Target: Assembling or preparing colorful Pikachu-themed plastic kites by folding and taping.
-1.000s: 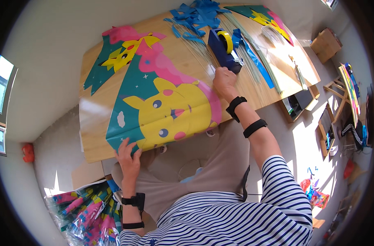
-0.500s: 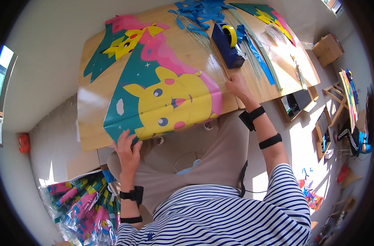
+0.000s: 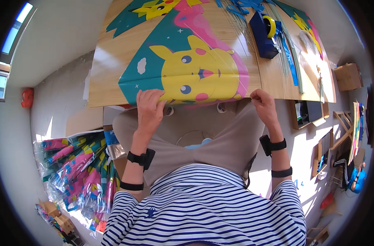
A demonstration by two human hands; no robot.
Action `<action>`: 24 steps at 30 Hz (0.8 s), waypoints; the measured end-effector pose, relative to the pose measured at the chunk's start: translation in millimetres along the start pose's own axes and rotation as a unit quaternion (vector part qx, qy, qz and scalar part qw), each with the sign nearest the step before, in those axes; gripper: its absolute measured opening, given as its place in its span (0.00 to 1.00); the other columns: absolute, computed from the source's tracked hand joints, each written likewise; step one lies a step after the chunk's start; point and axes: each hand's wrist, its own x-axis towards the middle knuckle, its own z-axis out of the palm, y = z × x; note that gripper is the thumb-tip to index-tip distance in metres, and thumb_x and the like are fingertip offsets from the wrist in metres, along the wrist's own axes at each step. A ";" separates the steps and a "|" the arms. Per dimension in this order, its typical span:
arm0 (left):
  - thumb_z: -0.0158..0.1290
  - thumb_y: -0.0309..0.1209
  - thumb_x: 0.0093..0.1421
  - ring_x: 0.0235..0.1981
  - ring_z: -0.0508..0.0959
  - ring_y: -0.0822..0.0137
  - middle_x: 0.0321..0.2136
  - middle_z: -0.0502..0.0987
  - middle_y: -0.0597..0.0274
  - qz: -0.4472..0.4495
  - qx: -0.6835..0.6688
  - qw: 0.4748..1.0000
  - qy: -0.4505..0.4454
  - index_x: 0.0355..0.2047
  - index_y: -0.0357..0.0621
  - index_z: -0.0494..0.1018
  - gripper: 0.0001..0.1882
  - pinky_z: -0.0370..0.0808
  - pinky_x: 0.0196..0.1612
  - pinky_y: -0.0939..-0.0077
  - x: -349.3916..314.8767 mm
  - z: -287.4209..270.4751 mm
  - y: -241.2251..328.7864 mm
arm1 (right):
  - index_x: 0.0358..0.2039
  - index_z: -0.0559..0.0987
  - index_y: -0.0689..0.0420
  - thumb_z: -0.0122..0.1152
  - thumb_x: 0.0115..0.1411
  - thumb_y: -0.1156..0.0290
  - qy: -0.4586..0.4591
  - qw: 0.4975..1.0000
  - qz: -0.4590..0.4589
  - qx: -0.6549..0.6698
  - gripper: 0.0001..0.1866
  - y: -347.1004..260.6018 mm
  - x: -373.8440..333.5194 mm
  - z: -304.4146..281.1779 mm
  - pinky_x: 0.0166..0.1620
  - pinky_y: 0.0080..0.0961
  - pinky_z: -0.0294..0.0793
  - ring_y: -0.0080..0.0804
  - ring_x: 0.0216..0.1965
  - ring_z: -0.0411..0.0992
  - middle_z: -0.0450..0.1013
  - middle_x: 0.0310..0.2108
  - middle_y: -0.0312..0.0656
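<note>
A kite sheet [image 3: 201,61] in green, pink and yellow, printed with a cartoon face, lies on the wooden table and overhangs its near edge. Bent fingers of my left hand [image 3: 150,110] grip the sheet's near edge at the left, thumb tucked toward the rim. At the sheet's right corner, my right hand [image 3: 265,107] is closed in a pinch. A thin pale rod seems to run from that pinch up and left across the sheet; most of it is hard to make out.
A blue tape dispenser [image 3: 264,37] with yellow tape stands right of the sheet, beside thin rods [image 3: 292,53] and blue strips [image 3: 291,65]. Another kite sheet [image 3: 154,12] lies at the far left. Bagged kites [image 3: 78,164] fill the lower left; an open drawer [image 3: 303,112] juts out at right.
My right hand has come from beside the dispenser to the sheet's right corner. My left hand's fingers have curled over the near edge. The view has shifted, so the table appears higher and further right.
</note>
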 end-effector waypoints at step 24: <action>0.60 0.27 0.51 0.42 0.71 0.61 0.33 0.73 0.66 0.028 0.059 0.997 0.036 0.30 0.49 0.78 0.05 0.61 0.50 0.63 61.9 63.7 -31.3 | 0.25 0.80 0.57 0.56 0.50 0.80 -0.022 0.961 -0.243 -0.128 0.05 -46.9 97.2 121.8 0.36 0.41 0.72 0.49 0.33 0.74 0.73 0.27 0.46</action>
